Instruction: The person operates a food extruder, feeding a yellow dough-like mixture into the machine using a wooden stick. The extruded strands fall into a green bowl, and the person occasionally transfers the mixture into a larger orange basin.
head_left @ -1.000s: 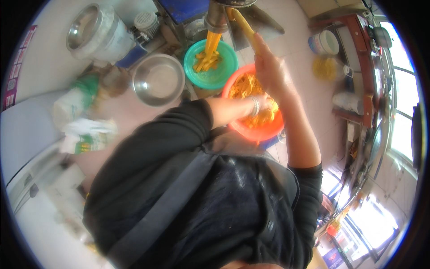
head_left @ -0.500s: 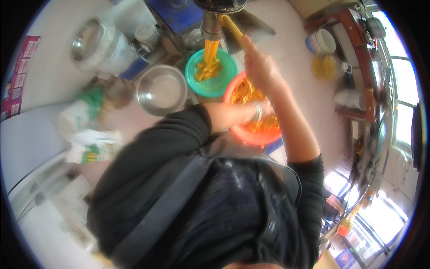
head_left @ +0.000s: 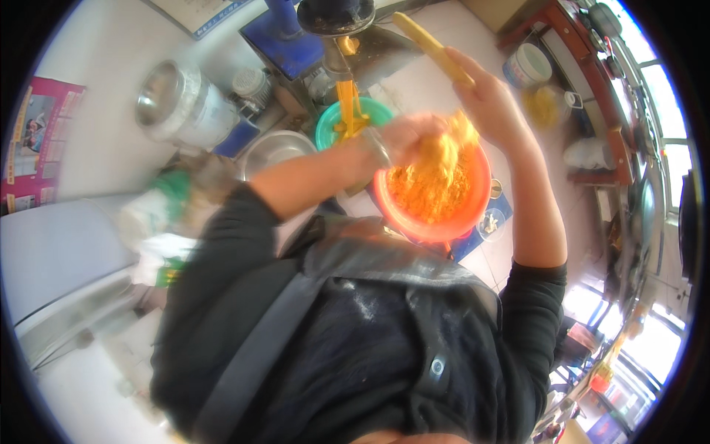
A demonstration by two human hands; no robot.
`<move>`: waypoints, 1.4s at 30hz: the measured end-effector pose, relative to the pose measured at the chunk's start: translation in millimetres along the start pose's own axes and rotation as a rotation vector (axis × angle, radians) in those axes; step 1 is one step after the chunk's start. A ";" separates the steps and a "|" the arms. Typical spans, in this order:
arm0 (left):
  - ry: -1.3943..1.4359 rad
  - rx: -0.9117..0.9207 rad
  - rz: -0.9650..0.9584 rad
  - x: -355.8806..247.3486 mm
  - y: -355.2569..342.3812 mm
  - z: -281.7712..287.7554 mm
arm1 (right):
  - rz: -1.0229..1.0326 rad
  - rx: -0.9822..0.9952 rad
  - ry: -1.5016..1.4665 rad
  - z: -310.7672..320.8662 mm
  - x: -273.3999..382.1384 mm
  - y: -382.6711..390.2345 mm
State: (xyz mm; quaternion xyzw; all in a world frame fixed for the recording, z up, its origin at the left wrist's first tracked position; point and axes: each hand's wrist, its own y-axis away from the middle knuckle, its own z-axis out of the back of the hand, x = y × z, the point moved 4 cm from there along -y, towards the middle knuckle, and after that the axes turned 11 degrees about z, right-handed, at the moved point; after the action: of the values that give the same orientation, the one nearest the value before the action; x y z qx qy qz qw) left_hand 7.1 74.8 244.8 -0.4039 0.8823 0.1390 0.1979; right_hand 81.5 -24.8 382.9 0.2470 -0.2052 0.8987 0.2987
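My left hand point(head_left: 416, 135), blurred by motion, is closed on a clump of yellow crumbly dough point(head_left: 442, 157) above an orange-red basin point(head_left: 429, 231). More loose dough point(head_left: 425, 194) fills the basin, and some trails from the clump. In my right hand point(head_left: 484, 92) is a yellowish wooden stick point(head_left: 429, 43), slanting up and to the left, clear of the machine. The dark machine head point(head_left: 336, 16) has a metal outlet with a bit of dough at its upper opening. Yellow strips point(head_left: 346, 100) hang from the outlet into a green basin point(head_left: 379, 111), partly hidden by my left forearm.
A steel bowl point(head_left: 270, 148) sits left of the green basin, behind my left forearm. Farther left are a large metal pot point(head_left: 174, 100) and a motor point(head_left: 251, 85). A small clear dish point(head_left: 491, 222) lies right of the orange-red basin. White buckets point(head_left: 529, 65) stand by the shelving at right.
My left hand has risen out of the orange-red basin with a clump of dough. My right hand has drawn the stick away from the machine, to the right.
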 end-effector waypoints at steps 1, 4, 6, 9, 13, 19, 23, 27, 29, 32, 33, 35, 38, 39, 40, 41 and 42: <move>-0.069 -0.102 -0.053 -19.8 9.9 -2.0 | 0.010 -0.037 -0.019 8.4 -0.4 4.2; -0.358 -0.340 -0.291 -83.3 36.2 -3.4 | -0.020 -0.073 -0.027 20.5 -5.2 13.1; -0.472 -0.494 -0.312 -119.6 45.8 7.0 | -0.094 -0.062 -0.069 20.5 -12.5 17.7; -0.770 -0.866 -0.283 -153.4 48.1 34.3 | -0.151 -0.032 -0.135 9.0 -23.4 18.2; -1.787 -1.330 -0.542 -166.0 43.1 35.1 | -0.183 -0.022 -0.166 -11.0 -36.9 14.0; -2.055 -1.466 -0.677 -131.4 48.0 16.6 | -0.101 0.036 -0.043 -29.0 -33.6 4.6; -2.288 -1.379 -0.776 -108.1 45.5 11.2 | -0.109 0.211 0.186 -38.0 -23.3 -11.7; -2.425 -1.410 -0.715 -101.1 44.6 21.2 | -0.036 0.363 0.364 -57.1 -13.9 -30.9; -2.420 -1.423 -0.654 -102.3 44.3 26.9 | 0.006 0.376 0.379 -68.5 -11.7 -40.0; -2.432 -1.415 -0.582 -105.3 41.6 31.5 | 0.024 0.414 0.398 -83.4 -11.6 -50.5; -2.436 -1.403 -0.557 -105.5 40.7 32.1 | 0.019 0.421 0.416 -85.4 -12.0 -52.0; -2.459 -1.415 -0.547 -105.7 39.7 31.0 | 0.001 0.410 0.377 -81.7 -14.2 -52.7; -2.498 -1.444 -0.529 -104.4 40.0 28.0 | 0.006 0.324 0.267 -60.4 -19.0 -45.2; -2.495 -1.433 -0.492 -104.2 39.8 28.4 | 0.017 0.270 0.223 -50.3 -21.9 -42.9; -2.486 -1.428 -0.455 -103.9 39.7 29.4 | 0.011 0.259 0.247 -44.9 -24.8 -37.8; -2.499 -1.444 -0.474 -103.3 40.3 29.0 | 0.007 0.240 0.270 -42.1 -27.1 -32.5; -2.514 -1.459 -0.493 -102.5 40.5 29.3 | -0.068 0.265 0.315 -43.1 -31.9 -29.2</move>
State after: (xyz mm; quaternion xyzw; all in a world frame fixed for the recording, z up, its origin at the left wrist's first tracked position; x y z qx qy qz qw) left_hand 43.9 179.7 269.7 -0.1652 -0.2184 0.7579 0.5921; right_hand 108.7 5.2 337.1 0.1475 -0.0277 0.9347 0.3223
